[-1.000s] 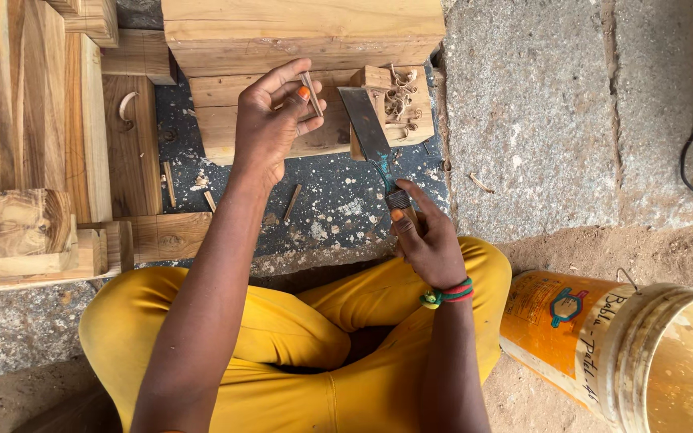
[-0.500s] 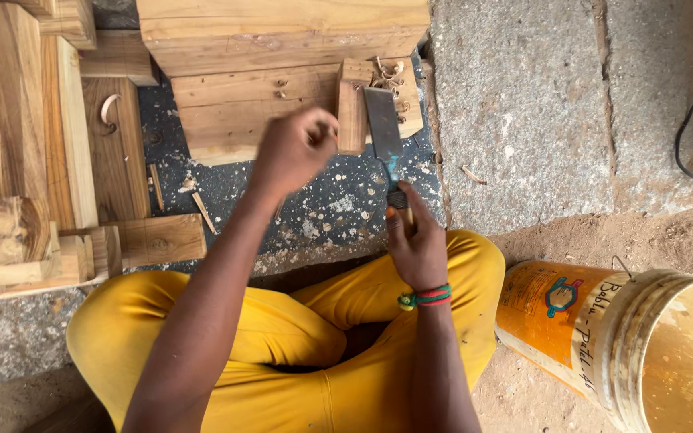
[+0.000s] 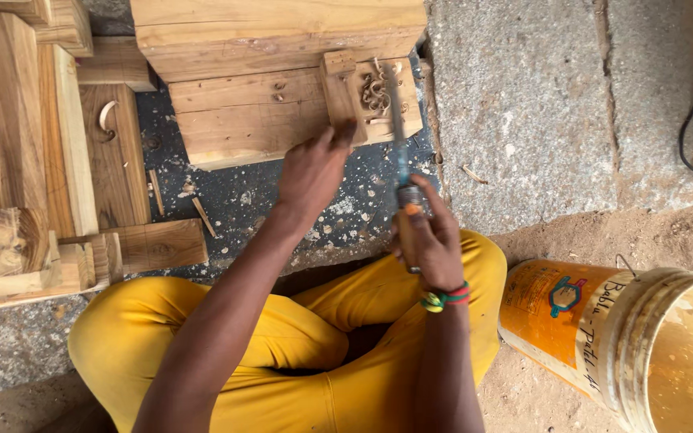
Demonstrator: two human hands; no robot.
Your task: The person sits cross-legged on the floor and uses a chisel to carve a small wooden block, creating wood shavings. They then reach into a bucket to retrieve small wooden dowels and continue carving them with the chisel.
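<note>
Head view: our right hand fingers clamp the chisel, blade beyond them on the small wood block; our left hand fingertips, together, steady that block.

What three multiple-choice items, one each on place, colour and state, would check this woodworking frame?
1. Where does the bucket lie? A) on the sandy ground at the person's right B) on the wooden block C) behind the planks at the left
2. What colour are the trousers? A) blue B) yellow C) grey
3. What is the right hand doing? A) resting open on the knee B) gripping the chisel by its handle C) lifting the bucket

Key: 1 A, it lies tipped on its side on sand beside the right leg; 2 B, both crossed legs are yellow; 3 B, the fingers wrap the handle, blade pointing to the wood shavings on the wooden block.
</note>
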